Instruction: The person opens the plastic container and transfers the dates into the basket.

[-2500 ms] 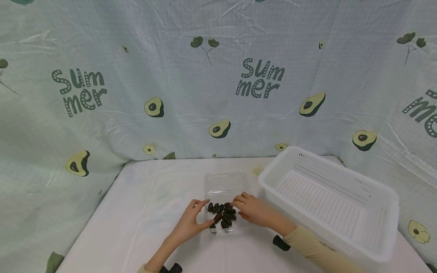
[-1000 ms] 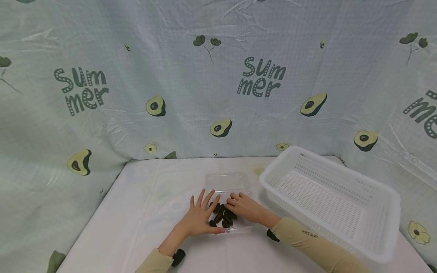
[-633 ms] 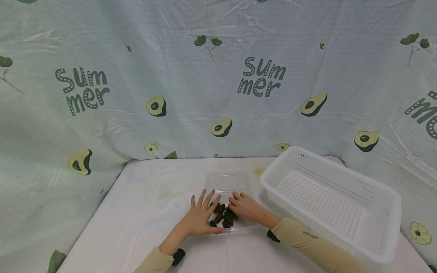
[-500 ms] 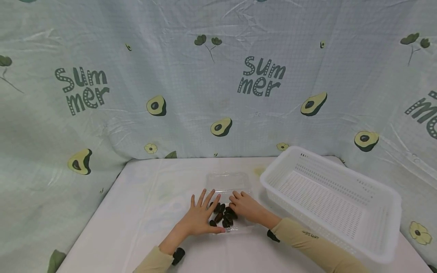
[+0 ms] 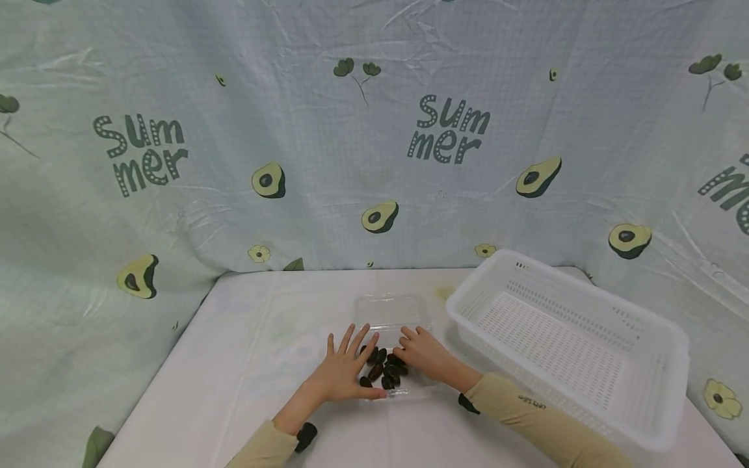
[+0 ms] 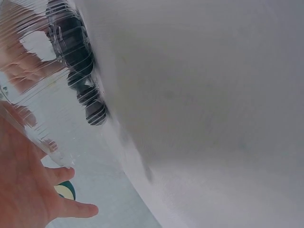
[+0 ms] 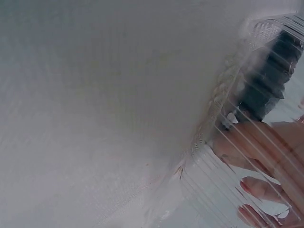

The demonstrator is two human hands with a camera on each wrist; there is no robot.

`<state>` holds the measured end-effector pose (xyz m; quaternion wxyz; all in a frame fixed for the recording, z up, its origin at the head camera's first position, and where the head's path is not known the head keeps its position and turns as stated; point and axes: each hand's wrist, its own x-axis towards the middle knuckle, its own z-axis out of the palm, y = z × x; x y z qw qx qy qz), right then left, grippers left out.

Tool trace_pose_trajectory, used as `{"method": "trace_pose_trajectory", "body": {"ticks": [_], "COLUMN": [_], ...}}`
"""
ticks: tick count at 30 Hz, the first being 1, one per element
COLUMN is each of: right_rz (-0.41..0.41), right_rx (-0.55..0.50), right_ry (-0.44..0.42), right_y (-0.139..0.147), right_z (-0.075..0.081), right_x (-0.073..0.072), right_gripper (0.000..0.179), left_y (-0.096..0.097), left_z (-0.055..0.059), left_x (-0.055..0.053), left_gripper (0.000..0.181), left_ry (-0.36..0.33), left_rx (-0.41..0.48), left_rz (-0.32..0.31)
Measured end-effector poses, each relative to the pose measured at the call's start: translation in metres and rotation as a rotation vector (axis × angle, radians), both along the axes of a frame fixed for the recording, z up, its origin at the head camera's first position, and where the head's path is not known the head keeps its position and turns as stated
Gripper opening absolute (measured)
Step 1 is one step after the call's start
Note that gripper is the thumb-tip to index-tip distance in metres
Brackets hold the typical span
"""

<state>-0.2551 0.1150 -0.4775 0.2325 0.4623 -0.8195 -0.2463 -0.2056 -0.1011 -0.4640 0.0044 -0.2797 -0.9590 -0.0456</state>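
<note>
Several dark brown dates [image 5: 391,374] lie in a clear plastic hinged box [image 5: 404,394], its lid [image 5: 392,311] folded back. My left hand [image 5: 339,376] rests along the box's left side, fingers spread and thumb at the near rim. Its palm [image 6: 21,173] is against the clear wall in the left wrist view, with dates [image 6: 76,47] behind the plastic. Inside the box at the right is my right hand [image 5: 428,354], fingers bent loosely by the dates. Seen through the wall, these fingers [image 7: 256,147] touch or nearly touch dark dates [image 7: 263,88]; none is visibly gripped.
A white perforated basket [image 5: 585,416] stands on the right of the white-covered table [image 5: 246,390], close to my right forearm. Behind hangs a pale curtain [image 5: 328,130] printed with avocados. Black straps [image 5: 306,437] sit at both wrists.
Since the first frame my left hand has spread across the box's left side. My right hand reached in over the dates, then drew back slightly right. Some dates have shifted a little.
</note>
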Motion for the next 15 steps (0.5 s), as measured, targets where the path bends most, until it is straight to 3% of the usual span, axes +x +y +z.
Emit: {"method": "trace_pose_trajectory", "body": {"ticks": [15], "right_rz": [-0.004], "right_rx": [-0.026], "right_ry": [-0.038], "right_y": [0.0005], "right_z": [0.0006], "right_x": [-0.0016], "right_gripper": [0.017], "left_y": [-0.0012], "left_z": [0.0004], "left_x": [-0.0037], "left_gripper": [0.104], "left_ry": [0.023], "left_rx": [-0.016], "left_rz": [-0.029]}}
